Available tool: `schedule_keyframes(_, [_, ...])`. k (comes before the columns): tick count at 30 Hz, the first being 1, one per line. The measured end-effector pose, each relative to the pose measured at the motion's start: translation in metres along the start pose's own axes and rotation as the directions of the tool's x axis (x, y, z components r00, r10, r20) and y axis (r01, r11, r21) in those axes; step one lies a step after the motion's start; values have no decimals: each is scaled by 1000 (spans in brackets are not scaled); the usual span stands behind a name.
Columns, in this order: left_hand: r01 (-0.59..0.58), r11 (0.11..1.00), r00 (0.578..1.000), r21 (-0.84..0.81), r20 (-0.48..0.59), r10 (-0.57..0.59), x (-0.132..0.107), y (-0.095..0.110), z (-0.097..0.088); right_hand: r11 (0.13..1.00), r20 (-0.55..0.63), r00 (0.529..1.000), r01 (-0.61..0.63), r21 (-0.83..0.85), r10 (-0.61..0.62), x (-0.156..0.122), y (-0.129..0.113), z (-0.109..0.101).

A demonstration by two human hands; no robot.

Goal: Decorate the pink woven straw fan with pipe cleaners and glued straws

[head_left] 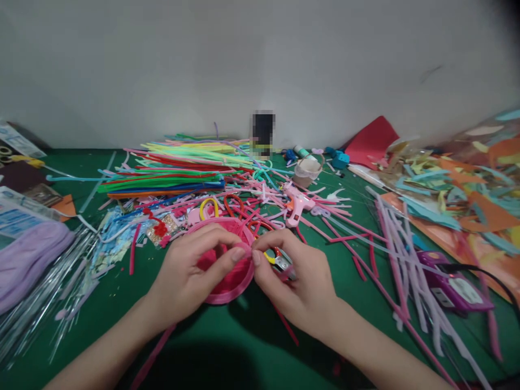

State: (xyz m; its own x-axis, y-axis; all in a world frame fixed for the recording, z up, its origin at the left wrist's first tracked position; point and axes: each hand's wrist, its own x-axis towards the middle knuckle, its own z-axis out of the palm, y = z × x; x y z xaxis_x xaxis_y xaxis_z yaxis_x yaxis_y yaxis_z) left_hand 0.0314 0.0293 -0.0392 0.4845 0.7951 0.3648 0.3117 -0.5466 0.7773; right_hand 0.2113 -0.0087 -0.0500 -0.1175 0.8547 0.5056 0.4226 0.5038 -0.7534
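A round pink basket (231,294), seemingly made of pipe cleaners, is tilted in front of me above the table. My left hand (193,265) is closed around its left side, thumb and fingertips pinching the rim. Against the right side of the same rim, my right hand (298,279) pinches a pink pipe cleaner; the exact grip is hidden by the fingertips. Pliers (281,264) with red and yellow handles lie partly behind my right hand. Just beyond the basket are a yellow scissor-like loop (209,207) and scattered pink pipe cleaners.
A pink glue gun (298,203) and a small bucket (307,171) stand beyond my hands. Bundles of coloured pipe cleaners (174,181) lie at the back. Lilac strips (406,271), a purple device (455,287) with a cable and paper scraps (479,200) fill the right.
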Motion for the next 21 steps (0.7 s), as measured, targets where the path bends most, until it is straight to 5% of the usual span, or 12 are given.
schedule_keyframes(3, [-16,1000,999,-22,-49,15,-1,1,1,931,61,961,-275,242,269,1,-7,3])
schedule_keyframes(6, [34,999,997,-27,-71,-36,-1,4,1,926,62,961,-278,256,271,0,-6,6])
schedule_keyframes(9, [137,987,988,-85,-67,-142,0,6,1,999,-86,995,47,-27,-49,-4,3,5])
schedule_keyframes(13, [284,920,954,-270,-20,-300,2,8,3,826,-44,898,382,-415,-437,-8,12,-2])
schedule_keyframes(17, [425,753,892,-503,92,-443,3,8,8,624,104,809,521,-583,-578,-2,12,-10])
schedule_keyframes(21, [506,566,833,-651,199,-516,3,7,14,528,144,759,562,-637,-635,5,13,-12])
